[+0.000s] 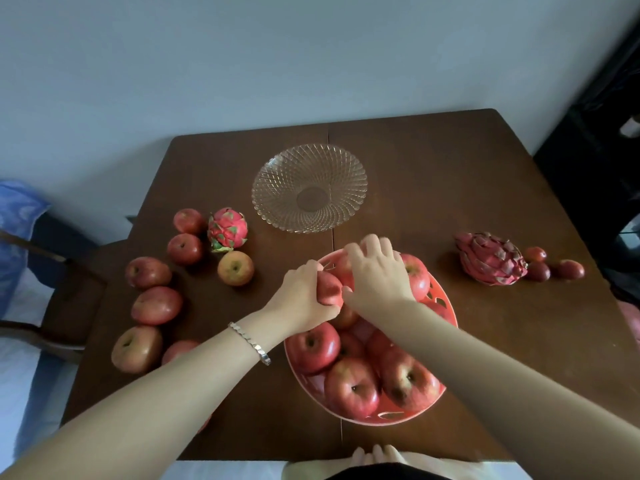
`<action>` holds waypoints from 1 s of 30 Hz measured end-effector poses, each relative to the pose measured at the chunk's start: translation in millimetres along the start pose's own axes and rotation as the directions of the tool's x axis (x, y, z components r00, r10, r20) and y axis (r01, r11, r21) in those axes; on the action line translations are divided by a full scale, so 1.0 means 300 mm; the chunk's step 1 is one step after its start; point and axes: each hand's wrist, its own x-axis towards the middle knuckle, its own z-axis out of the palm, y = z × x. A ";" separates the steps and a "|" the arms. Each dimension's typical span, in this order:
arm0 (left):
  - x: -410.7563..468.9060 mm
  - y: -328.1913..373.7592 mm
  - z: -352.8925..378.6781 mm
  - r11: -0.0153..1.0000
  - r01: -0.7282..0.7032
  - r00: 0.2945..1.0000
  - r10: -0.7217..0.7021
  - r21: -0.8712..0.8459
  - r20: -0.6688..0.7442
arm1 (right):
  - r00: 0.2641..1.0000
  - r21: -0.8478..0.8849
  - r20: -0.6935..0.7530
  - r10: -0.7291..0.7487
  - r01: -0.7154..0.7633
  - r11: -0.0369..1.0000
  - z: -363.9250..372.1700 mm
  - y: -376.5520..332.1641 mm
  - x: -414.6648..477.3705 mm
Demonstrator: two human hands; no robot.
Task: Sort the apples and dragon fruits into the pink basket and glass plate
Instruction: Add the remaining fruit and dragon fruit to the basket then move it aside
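Observation:
The pink basket point(441, 301) sits near the table's front middle, piled with several red apples point(351, 388). My left hand point(304, 299) grips a red apple point(329, 289) at the basket's far-left rim. My right hand point(379, 271) lies over the apples at the basket's far side, fingers spread and curled on one. The glass plate point(310, 187) stands bare behind the basket. A bright dragon fruit point(227, 229) lies at the left among several loose apples point(156, 305). A darker dragon fruit point(491, 259) lies at the right.
Three small dark red fruits point(538, 270) lie beside the right dragon fruit. A wooden chair point(69, 271) stands off the table's left edge. A wall runs behind the brown table point(450, 185). My feet show below the front edge.

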 end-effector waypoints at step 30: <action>0.021 0.039 0.106 0.917 -0.023 0.997 0.052 0.398 -0.061 | 0.995 -0.254 0.096 0.006 0.018 0.967 0.060 0.100 0.053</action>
